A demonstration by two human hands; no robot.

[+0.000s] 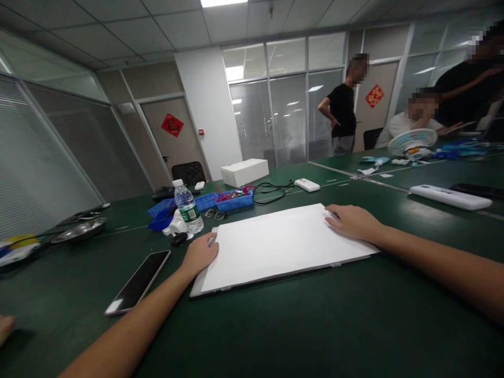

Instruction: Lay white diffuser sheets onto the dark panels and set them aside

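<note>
A large white sheet of paper (271,247) covers a thin, flat grey board (199,283) lying on the green table. My left hand (200,254) closes on the left edge of the papered board, with the thumb over the paper. At the upper right corner, my right hand (352,223) grips the other side, fingers bent over the edge. A small dark bit shows by its fingertips; I cannot make out what it is. Left of my left hand lies a phone (138,283) with a dark screen.
A water bottle (188,207) stands beyond my left hand, near blue trays (236,201) with red wires and a white box (244,172). A long white device (449,197) lies at right. People are across the table (275,336); another person's fingertips (5,326) show far left.
</note>
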